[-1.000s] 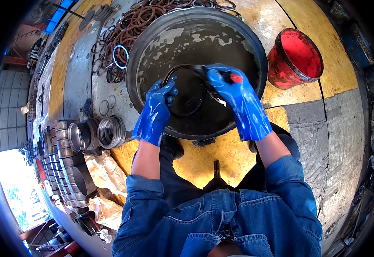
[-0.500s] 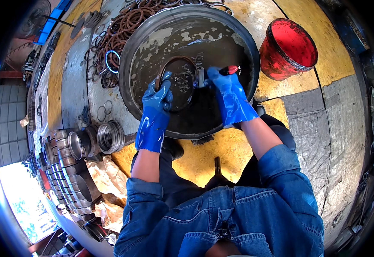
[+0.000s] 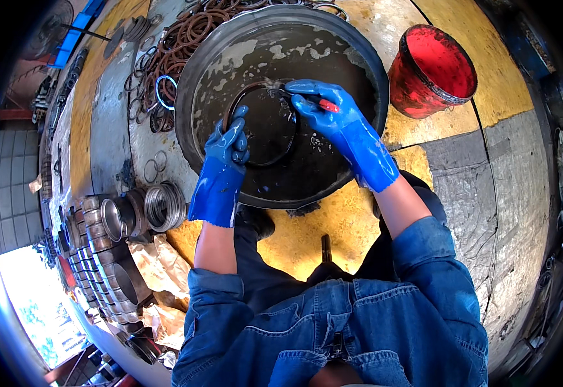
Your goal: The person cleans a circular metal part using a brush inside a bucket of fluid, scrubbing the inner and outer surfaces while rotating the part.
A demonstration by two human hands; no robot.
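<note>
Over a wide round basin of dark liquid, my blue-gloved left hand is closed around the left side of a dark ring. My right hand, in a matching wet glove, grips a brush with a red handle. The brush's head touches the top of the ring. Part of the brush is hidden by my fingers. Pale foam patches float on the liquid toward the far side.
Brown rings lie heaped left of the basin, with a pale blue ring among them. At the right stands a red bucket. Metal cylinders, a bundle of thin rings and brown paper lie at lower left.
My right hand has turned and shifted left, taking the brush from the ring's right side to its top. My left hand still holds the ring, slightly tilted differently.
</note>
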